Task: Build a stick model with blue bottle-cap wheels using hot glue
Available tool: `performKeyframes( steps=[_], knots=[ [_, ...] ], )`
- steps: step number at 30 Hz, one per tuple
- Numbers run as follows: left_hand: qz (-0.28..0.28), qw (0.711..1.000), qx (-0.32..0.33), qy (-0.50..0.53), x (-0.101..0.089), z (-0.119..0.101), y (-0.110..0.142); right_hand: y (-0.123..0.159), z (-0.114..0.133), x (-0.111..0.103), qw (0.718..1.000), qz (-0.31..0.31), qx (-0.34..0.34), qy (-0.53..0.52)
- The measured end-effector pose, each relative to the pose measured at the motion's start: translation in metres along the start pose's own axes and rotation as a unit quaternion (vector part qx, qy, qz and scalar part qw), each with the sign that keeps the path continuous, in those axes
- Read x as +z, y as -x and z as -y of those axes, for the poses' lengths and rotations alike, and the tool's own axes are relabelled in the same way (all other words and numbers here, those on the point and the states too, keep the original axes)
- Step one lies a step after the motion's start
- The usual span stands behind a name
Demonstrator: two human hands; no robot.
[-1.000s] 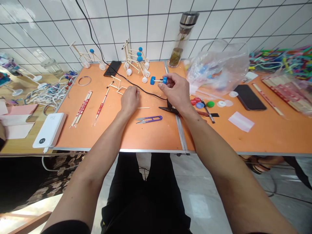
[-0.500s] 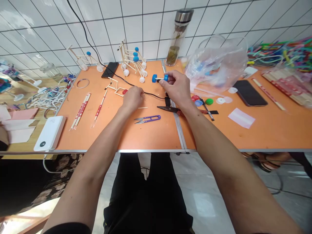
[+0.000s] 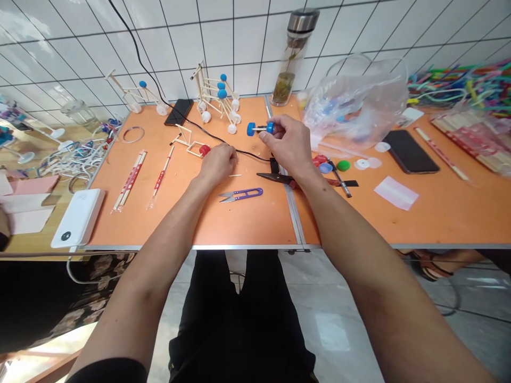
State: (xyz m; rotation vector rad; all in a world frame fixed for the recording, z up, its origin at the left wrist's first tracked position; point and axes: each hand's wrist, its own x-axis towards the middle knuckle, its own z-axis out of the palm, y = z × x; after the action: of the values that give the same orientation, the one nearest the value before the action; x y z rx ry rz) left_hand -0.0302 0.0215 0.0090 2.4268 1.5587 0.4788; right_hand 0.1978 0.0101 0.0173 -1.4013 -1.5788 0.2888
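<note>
Blue-wheeled stick axle, person's 12 o'clock; right hand pinches its 3-o'clock wheel. Probably light, stiff, snappable: grip by wheel. Left hand, 11 o'clock, curled; I can't tell if holding anything.

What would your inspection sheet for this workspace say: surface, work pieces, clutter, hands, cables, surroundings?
Surface: orange tabletop, metal strip across it, small pale crumbs.
Work pieces: stick with blue caps, off the tabletop; stick frame and red cap near the left hand.
Clutter: purple snips, blades apart; pliers, partly behind the right forearm; two phones; plastic bag.
Hands: right hand pinches the blue-capped stick near one end; left hand's fingers curled, contents hidden.
Cables: black cable crosses between the hands; white cable at power bank.
Surroundings: tiled wall behind; sandalled foot beneath, right.
</note>
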Motion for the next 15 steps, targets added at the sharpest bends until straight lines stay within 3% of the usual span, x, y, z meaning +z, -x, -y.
performKeyframes(
  steps=[8,15],
  knots=[
    [0.031,0.999,-0.006,-0.025,-0.004,-0.013,0.006,0.001,0.002,0.000,1.000,-0.003,-0.006,0.001],
    [0.041,0.993,0.017,-0.110,-0.004,-0.022,0.008,0.000,-0.001,0.001,1.000,-0.004,-0.002,0.009]
  ],
)
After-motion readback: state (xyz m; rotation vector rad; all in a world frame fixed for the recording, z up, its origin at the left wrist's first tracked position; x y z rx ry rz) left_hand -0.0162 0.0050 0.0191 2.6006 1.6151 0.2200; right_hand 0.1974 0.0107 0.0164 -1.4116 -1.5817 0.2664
